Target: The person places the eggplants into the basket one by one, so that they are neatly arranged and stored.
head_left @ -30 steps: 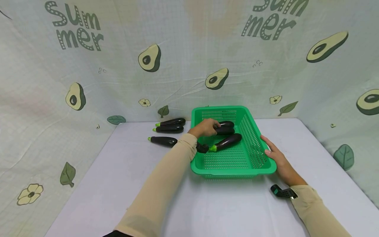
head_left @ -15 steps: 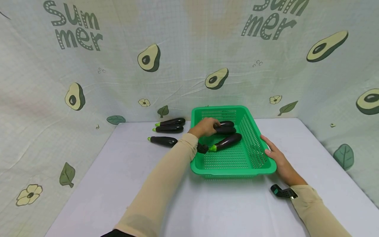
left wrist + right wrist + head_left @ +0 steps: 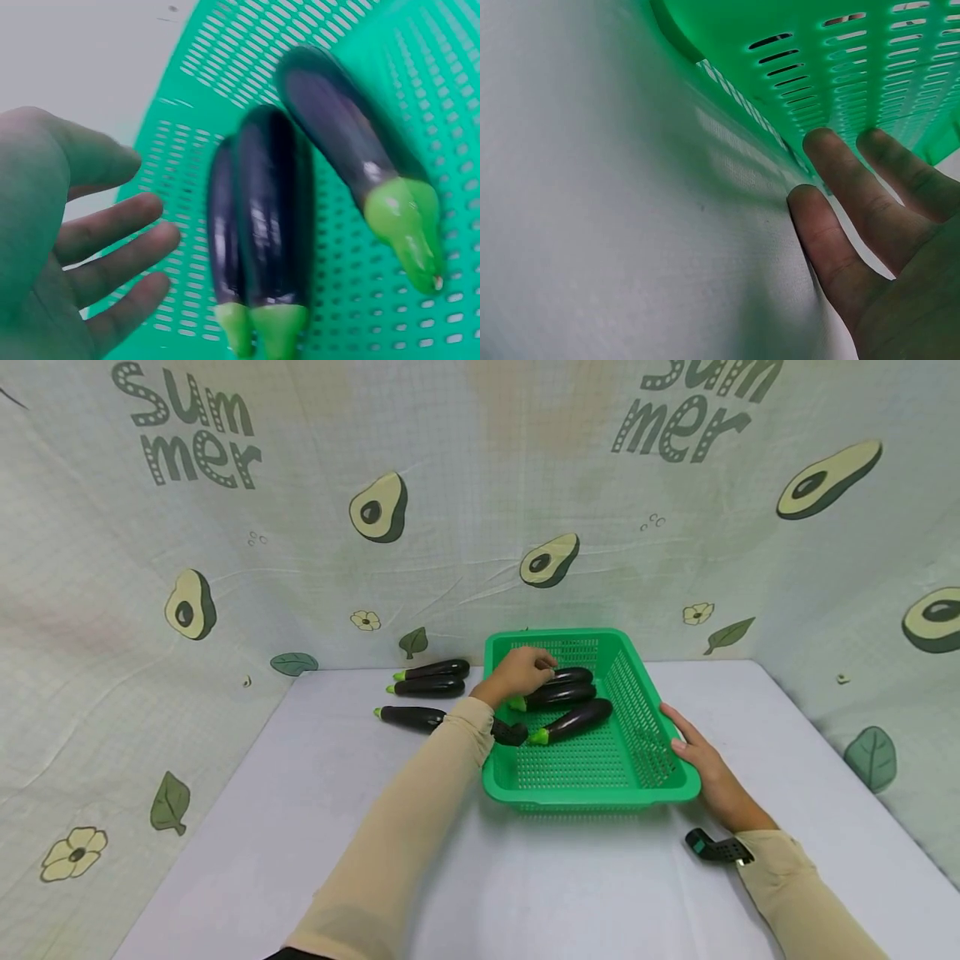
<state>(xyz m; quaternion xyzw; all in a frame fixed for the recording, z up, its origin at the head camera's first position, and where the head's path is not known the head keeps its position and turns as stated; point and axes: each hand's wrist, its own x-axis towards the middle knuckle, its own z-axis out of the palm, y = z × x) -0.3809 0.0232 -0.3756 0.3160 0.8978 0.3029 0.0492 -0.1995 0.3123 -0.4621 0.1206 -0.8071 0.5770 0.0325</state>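
Observation:
A green plastic basket (image 3: 585,795) with slotted walls holds three eggplants. Two lie side by side: the nearer eggplant (image 3: 558,695) and the farther eggplant (image 3: 225,232). Apart from them, at a slant, lies the third eggplant (image 3: 579,720), its green stem showing in the left wrist view. My left hand (image 3: 521,674) hovers over the basket's left side, beside the paired eggplants, fingers spread and holding nothing. At the basket's right side my right hand (image 3: 708,772) holds the rim, thumb at its top; in the right wrist view its fingertips (image 3: 825,146) are against the outer wall.
Left of the basket, three more eggplants lie on the white table (image 3: 300,827): a back eggplant (image 3: 435,669), a middle eggplant (image 3: 427,686) and a front eggplant (image 3: 412,717), partly behind the left sleeve. A printed cloth (image 3: 465,510) hangs behind the table.
My left hand has let go of the nearer paired eggplant and risen slightly up and back, uncovering its green stem. The right hand and basket have stayed in place.

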